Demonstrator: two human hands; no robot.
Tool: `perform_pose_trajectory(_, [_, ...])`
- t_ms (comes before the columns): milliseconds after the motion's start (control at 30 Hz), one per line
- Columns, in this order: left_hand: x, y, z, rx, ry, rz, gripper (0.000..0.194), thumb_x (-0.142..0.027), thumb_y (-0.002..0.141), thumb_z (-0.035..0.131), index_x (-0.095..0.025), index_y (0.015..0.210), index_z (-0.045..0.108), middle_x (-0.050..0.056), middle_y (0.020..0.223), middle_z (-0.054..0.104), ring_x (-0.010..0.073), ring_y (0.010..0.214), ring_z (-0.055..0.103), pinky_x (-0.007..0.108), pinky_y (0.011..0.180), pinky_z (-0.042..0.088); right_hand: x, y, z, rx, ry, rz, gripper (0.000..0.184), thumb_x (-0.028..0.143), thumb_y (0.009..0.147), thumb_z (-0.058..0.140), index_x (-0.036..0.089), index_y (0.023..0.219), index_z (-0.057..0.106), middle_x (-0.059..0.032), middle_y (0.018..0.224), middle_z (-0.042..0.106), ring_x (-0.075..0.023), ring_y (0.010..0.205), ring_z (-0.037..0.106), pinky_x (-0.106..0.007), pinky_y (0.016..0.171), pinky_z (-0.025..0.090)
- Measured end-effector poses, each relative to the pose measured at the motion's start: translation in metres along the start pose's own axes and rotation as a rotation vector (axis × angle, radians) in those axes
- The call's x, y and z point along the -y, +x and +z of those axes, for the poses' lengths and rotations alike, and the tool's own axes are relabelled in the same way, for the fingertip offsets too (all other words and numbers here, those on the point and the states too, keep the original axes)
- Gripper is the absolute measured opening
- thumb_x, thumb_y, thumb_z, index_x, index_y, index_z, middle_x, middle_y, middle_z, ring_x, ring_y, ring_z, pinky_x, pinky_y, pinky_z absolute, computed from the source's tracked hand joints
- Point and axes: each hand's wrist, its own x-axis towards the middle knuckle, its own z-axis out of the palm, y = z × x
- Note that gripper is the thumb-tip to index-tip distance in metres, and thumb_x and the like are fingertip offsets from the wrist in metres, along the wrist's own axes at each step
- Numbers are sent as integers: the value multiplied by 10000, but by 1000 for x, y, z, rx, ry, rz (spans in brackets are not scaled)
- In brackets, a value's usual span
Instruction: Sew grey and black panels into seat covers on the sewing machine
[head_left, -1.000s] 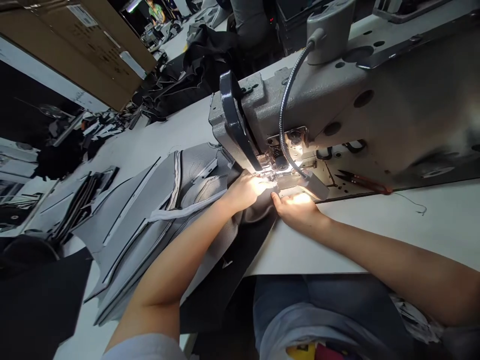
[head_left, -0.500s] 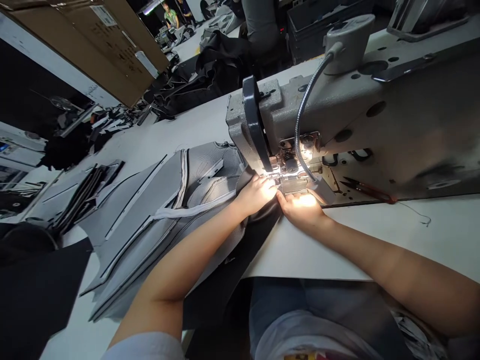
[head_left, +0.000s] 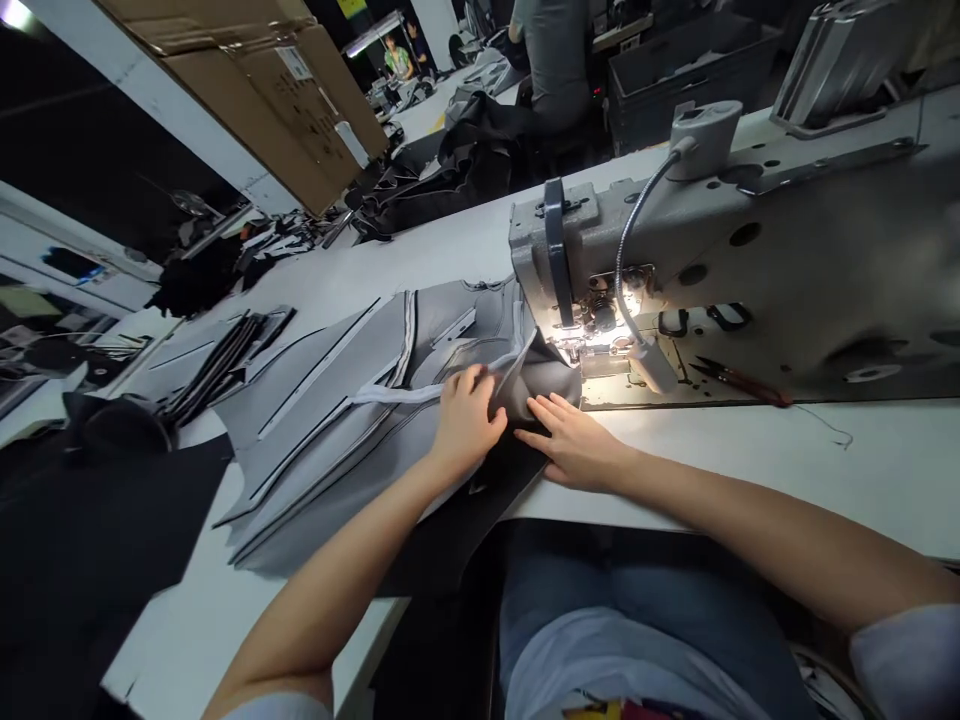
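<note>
Beneath both hands in the head view, a grey sewn piece (head_left: 315, 410) lies spread on the white table (head_left: 757, 440), running up to the sewing machine (head_left: 802, 290), whose lit needle area is just ahead of the right hand (head_left: 574, 447). The left hand (head_left: 465, 420) rests on it by a white strip (head_left: 397, 395), fingers bent and thumb apart; whether it pinches a fold cannot be told. Open and palm down, the right hand touches darker folded material (head_left: 553, 380), near the left. Ahead and rightward of the right hand are a lamp (head_left: 654, 365) and red-handled snips (head_left: 742, 384).
</note>
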Motion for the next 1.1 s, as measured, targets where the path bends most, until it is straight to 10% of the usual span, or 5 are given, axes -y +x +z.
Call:
perform_pose_trajectory(233, [40,-55,-95,221,65,250,189,-124,850,442,-189,708,548,46,761,570,186,724,545,289,672,477,53,67,16,80,-212,285,427,113,939,410,89,1329,581,-318,1316,542,-392,1191,568,-630,965,396])
perform_pose_trajectory(433, [40,-165,-120,667,126,223,307,35,779,379,-185,657,556,39,720,591,171,679,572,259,610,426,29,38,3,140,-51,-145,256,139,828,548,76,992,734,-221,1064,681,-321,1091,600,-488,1008,408])
perform_pose_trajectory(633, [-29,-84,-113,1468,-104,364,60,-166,740,561,-209,708,586,10,649,609,173,537,519,266,455,313,16,-29,-3,85,118,-192,379,254,753,653,141,1111,706,-200,1265,597,-354,1274,468,-565,1104,279])
perform_pose_trajectory(833, [-76,55,-71,728,-297,361,263,-257,908,433,-158,690,543,53,755,597,156,720,538,258,663,409,16,-13,7,59,88,-88,405,312,790,619,170,1163,686,-188,1275,587,-378,1269,451,-593,1064,296])
perform_pose_trajectory(1100, [-42,100,12,736,-119,74,332,-440,880,509,-154,772,641,75,780,668,206,757,611,299,693,458,-25,0,-19,151,-70,-61,311,86,893,432,46,1115,646,-184,1014,665,-253,964,627,-400,897,470])
